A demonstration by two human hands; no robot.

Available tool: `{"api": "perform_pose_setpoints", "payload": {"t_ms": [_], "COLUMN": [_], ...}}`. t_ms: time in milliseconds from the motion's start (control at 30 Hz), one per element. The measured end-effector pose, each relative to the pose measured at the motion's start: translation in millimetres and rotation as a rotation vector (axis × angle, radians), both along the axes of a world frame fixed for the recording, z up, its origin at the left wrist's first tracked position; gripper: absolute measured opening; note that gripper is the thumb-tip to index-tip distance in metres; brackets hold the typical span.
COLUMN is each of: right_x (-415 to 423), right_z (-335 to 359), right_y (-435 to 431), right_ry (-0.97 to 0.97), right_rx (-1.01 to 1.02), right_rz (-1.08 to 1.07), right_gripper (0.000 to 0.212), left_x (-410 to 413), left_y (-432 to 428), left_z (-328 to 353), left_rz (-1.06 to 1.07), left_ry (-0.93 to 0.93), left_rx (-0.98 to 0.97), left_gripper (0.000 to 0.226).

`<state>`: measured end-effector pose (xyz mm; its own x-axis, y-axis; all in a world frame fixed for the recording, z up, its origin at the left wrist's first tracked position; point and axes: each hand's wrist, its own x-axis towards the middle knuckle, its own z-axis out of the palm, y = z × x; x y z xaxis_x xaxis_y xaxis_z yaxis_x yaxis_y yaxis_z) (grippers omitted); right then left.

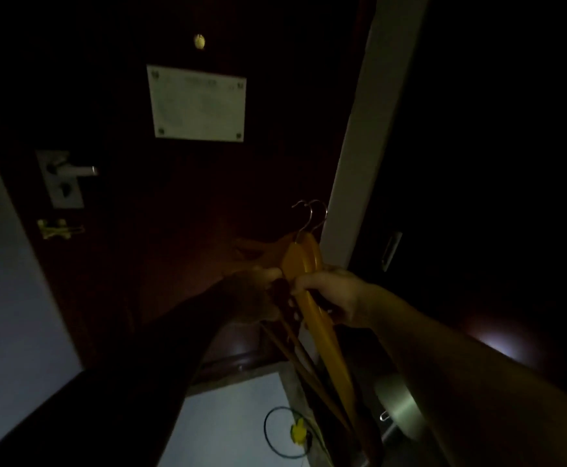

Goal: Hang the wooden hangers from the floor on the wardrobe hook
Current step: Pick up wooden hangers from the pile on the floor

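Note:
In a dark room I hold a bunch of wooden hangers (304, 257) upright in front of a dark door, their metal hooks (310, 214) pointing up. My right hand (329, 291) grips the light wooden bodies at mid-height. My left hand (255, 281), in shadow, is closed on the hangers from the left side. The lower bars of the hangers (312, 369) trail down toward the floor. No wardrobe hook shows in the dark area at right.
A dark door carries a white notice plate (198, 102), a lever handle (73, 171) and a latch (58, 229). A pale wall edge (359, 146) stands right of the hangers. On the light floor lie a black cable loop with a yellow tag (297, 431).

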<state>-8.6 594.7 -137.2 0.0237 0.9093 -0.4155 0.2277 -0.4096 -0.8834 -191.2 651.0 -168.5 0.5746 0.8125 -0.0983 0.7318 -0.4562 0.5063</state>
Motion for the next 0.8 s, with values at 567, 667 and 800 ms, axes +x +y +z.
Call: {"api": "perform_pose_setpoints", "payload": {"t_ms": [567, 667, 800], "right_x": [73.9, 92.8, 128.7], "right_z": [176.7, 188.3, 196.5], "right_y": [-210.2, -270.7, -363.0], "right_ry": [0.024, -0.013, -0.065], "right_rx": [0.317, 0.333, 0.332], "right_rz": [-0.155, -0.183, -0.236], "right_gripper": [0.046, 0.031, 0.014], "left_x": [77.1, 106.8, 154.2], "left_y": [-152.5, -202.2, -277.7], "left_z": [185.8, 198.2, 205.0], "left_rz": [-0.273, -0.337, -0.417], "left_ry": [-0.028, -0.054, -0.080], "left_rx": [0.416, 0.444, 0.488], "left_gripper": [0.070, 0.063, 0.058]}}
